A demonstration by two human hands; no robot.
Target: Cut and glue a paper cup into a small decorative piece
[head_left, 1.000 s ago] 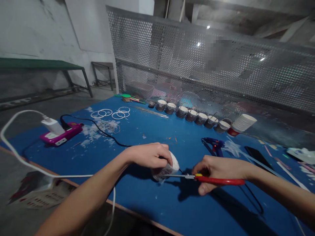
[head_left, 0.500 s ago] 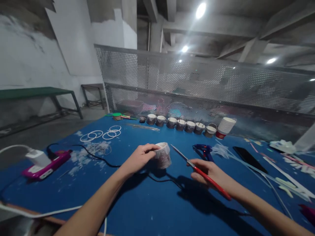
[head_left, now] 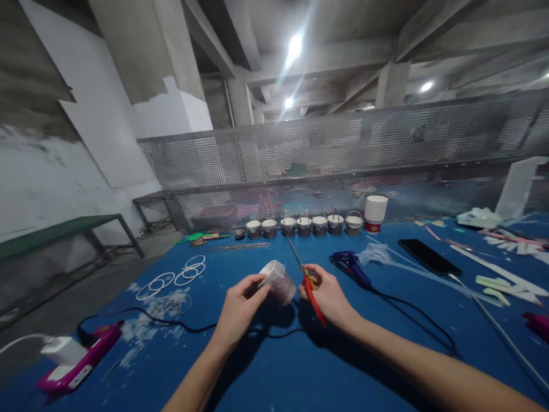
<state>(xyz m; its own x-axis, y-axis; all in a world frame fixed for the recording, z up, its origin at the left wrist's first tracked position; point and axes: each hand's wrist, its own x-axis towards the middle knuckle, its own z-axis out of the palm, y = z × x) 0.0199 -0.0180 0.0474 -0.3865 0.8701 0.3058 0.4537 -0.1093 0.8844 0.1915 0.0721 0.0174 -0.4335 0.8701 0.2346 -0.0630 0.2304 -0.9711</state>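
My left hand (head_left: 246, 303) pinches a paper cup (head_left: 281, 284) near its rim. The cup is tilted, its white mouth toward the upper left, and its side looks wrapped in a wrinkled whitish-pink layer. To the right of it, my right hand (head_left: 329, 294) is closed round red-handled scissors (head_left: 309, 284). Their long thin blades look together and point up and away, apart from the cup. A blue glue gun (head_left: 352, 268) lies on the blue table (head_left: 274, 377) to the right of my right hand, its black cord trailing off.
Several dark-sided cups (head_left: 319, 225) line the back edge beside a stack of paper cups (head_left: 376, 210). White rings (head_left: 187, 276) and scraps (head_left: 150, 312) lie left, near a magenta power strip (head_left: 81, 363). A black phone (head_left: 429, 256) and pale strips (head_left: 497, 269) are right.
My right hand has moved left with the scissors, close to the cup, and the blades now point more upright. The cup has tipped further in my left hand. The whole view has shifted.
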